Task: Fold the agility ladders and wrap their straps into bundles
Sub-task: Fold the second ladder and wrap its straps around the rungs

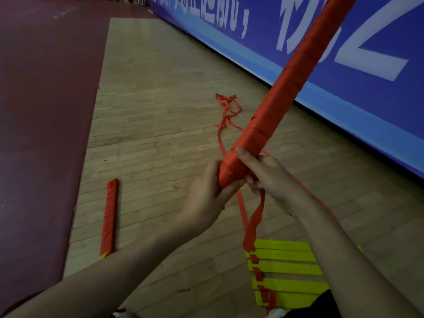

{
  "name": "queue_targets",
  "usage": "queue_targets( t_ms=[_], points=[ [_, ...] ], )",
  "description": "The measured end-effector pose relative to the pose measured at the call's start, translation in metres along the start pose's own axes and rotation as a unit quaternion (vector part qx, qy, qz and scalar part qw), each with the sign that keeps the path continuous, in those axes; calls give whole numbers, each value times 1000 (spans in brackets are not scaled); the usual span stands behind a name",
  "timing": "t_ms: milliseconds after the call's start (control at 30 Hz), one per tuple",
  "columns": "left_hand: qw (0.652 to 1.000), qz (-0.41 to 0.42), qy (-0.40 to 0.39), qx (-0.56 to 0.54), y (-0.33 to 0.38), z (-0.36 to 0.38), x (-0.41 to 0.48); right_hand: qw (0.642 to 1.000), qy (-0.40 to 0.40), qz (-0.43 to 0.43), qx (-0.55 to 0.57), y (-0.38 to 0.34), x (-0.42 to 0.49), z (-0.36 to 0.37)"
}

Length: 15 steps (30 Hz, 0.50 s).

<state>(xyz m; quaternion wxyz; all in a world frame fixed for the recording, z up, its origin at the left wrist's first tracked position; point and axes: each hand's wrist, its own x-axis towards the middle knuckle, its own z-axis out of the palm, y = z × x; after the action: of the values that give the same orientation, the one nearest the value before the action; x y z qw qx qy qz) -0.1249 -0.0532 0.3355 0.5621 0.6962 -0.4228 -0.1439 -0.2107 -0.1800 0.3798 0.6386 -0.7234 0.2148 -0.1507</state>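
The red bundle (286, 88) was held off the floor. Its near end was in both hands and its long axis ran away from me, up and to the right, toward the blue banner (355, 106). I noted the left hand (206, 196) gripping the near end from the left, thumb and fingers curled round it. The right hand (270, 180) met the same end from the right, with the index finger laid straight along the bundle and the other fingers curled, pinching the loose strap (254, 221). That strap hung from the right hand down to a stack of yellow rungs (289, 269) on the wooden floor (149, 111) below the hands. The bundle's far end ran out of frame. In my judgement the next turn of strap must cross the axis at the near end, the left hand holding and the right carrying. A finished bundle (110, 214) lay on the floor to the left, beside a dark red mat (46, 88). A strap tangle (227, 109) lay further off.
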Motion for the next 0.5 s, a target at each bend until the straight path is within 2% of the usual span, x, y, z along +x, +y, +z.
queue_targets(
  t_ms=[67,167,333,400,433,500],
  points=[
    [994,45,25,95,0,2,-2,999,28,4,-34,0,1,3],
    [961,118,51,245,-1,-2,-2,994,59,15,-95,1,2,4],
    [924,175,13,339,4,-15,6,999,46,-6,-13,7,4,1],
    [931,193,-5,310,6,-20,10,999,36,-20,25,7,3,-2],
    [949,178,-25,259,6,-21,12,999,33,-27,32,6,3,-5],
    [992,61,-88,65,13,-25,15,999,21,-42,25,4,1,-12]
  ],
)
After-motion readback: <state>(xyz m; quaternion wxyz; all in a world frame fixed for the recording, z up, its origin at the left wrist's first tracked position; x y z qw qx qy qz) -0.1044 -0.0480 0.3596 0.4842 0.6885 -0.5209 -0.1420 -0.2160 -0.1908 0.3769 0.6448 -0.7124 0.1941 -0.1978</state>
